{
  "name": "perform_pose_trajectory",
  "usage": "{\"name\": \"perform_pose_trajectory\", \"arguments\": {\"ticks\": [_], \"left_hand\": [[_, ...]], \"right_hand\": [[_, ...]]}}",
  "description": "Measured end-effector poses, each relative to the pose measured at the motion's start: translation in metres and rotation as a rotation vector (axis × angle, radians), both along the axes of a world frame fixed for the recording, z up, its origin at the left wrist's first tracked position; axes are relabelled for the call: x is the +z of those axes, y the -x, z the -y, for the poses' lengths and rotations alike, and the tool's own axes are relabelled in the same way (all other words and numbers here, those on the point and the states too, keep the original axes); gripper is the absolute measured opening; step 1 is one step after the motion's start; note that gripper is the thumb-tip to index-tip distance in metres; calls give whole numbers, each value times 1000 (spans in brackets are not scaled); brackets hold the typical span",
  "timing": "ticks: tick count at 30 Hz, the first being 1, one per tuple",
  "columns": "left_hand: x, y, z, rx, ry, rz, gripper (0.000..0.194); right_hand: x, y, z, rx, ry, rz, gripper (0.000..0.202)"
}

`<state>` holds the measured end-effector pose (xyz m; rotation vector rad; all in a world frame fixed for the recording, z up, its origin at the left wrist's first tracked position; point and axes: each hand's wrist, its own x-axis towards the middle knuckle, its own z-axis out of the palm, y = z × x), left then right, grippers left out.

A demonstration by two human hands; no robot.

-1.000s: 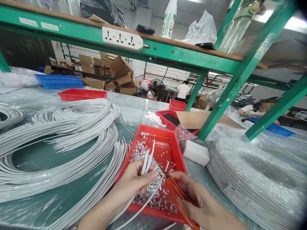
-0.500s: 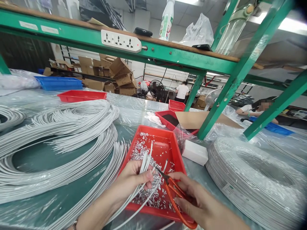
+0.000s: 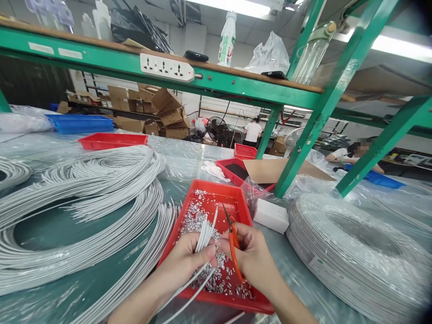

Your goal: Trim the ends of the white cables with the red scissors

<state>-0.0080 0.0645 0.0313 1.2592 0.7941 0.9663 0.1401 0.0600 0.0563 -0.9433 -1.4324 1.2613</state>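
Over the red tray (image 3: 222, 294), my left hand (image 3: 194, 254) is closed round a small bunch of white cables (image 3: 205, 235), whose ends point up and away from me. My right hand (image 3: 251, 252) holds orange-handled scissors (image 3: 233, 245) with the blades pointing up. Its thumb and finger reach to my left fingertips and touch there; what lies between them is too small to make out. Many small shiny metal pieces (image 3: 197, 211) lie in the tray beneath both hands.
Large loops of white cable (image 3: 135, 234) cover the table at left. A thick wrapped cable coil (image 3: 337, 270) and a white box (image 3: 271, 215) sit at right. A green shelf frame (image 3: 303, 144) slants down to the table. Two people work farther back.
My right hand has moved left and up to my left fingertips, and the scissors have swung upright, away from the cables. The left hand keeps its hold. The view has shifted slightly.
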Motion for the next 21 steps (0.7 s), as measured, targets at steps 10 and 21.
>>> {"name": "perform_pose_trajectory", "arguments": {"ticks": [10,21], "left_hand": [[-6,-10,-3,194,-20,-14,27],[6,0,-3,100,41,43,29]], "right_hand": [[-4,-2,2,-31,67,-78,36],[-6,-32,-16,-26,-59,82,33]]}}
